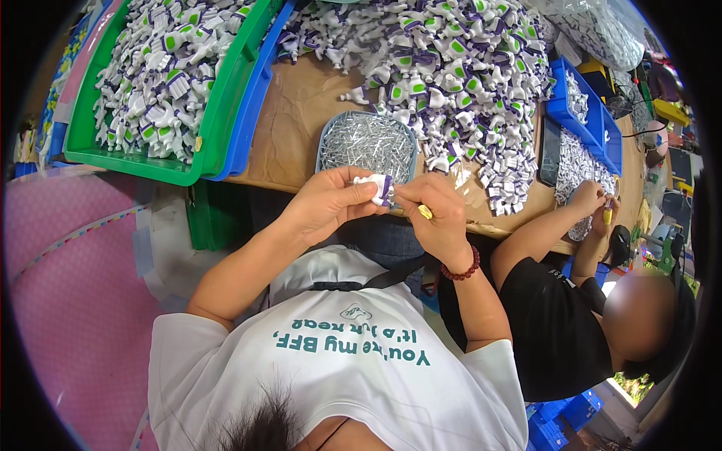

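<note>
My left hand (331, 197) is closed on a small white and purple plastic toy part (382, 188), pinched between thumb and fingers at the table's front edge. Close against its right side is my right hand (442, 216), fingers curled. A yellow-ended tool (426, 212) sticks out of that fist; its other end is hidden. Whether the right fingertips also hold a pin is too small to tell. Just beyond both hands stands a grey tub (320, 146) full of thin silvery pins.
A green tray (214, 101) heaped with similar parts rests at left, over a blue tray (244, 105). A large pile of parts (451, 79) covers the far table. At right, a co-worker in black (553, 331) handles small pieces beside a blue divided bin (579, 113) and a phone (550, 154).
</note>
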### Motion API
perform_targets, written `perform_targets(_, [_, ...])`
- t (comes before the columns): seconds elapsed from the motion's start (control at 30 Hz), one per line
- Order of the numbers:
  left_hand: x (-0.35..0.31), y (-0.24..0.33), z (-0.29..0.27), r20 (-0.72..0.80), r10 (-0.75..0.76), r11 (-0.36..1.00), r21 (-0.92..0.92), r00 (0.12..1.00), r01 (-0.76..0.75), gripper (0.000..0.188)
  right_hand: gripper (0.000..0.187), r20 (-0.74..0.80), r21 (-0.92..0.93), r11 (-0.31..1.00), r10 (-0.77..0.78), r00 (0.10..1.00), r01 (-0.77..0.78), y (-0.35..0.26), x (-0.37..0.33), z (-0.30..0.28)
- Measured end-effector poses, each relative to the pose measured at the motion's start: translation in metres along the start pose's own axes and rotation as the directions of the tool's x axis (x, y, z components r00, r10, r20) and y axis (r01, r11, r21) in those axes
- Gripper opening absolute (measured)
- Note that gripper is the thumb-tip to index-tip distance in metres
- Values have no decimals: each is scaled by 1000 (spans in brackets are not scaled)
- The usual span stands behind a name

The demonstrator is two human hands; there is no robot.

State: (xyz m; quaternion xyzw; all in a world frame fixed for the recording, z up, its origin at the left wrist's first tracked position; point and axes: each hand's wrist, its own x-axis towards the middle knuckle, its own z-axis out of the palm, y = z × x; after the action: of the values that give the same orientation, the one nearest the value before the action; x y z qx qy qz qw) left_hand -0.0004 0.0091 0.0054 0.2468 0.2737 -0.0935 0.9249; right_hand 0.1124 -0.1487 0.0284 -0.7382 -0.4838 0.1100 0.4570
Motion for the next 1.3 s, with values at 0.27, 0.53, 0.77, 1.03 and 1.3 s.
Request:
perform_targets(0.27, [-3, 1, 11, 81, 256, 911, 312, 963, -268, 24, 16, -3, 39, 992, 118, 993, -118, -3, -3, 7])
perform_targets(0.53, [-4, -4, 7, 310, 456, 584, 602, 834, -544, 18, 28, 76, -72, 995, 77, 994, -72, -6, -2, 2])
perform_targets(0.77, [0, -7, 0, 234, 328, 829, 392, 915, -398, 20, 37, 86, -138, 990, -30, 996, 42, -7, -5, 1])
perform_targets(1.03, [4, -9, -3, 123, 244, 875, 399, 962, -273, 17, 38, 110, -164, 977, -120, 987, 137, -4, -5, 3])
perform_targets(1.3, [6, -8, -4, 145, 126, 975, 166, 981, -150, 20, 32, 102, -332, 940, -49, 994, 80, -3, -12, 9])
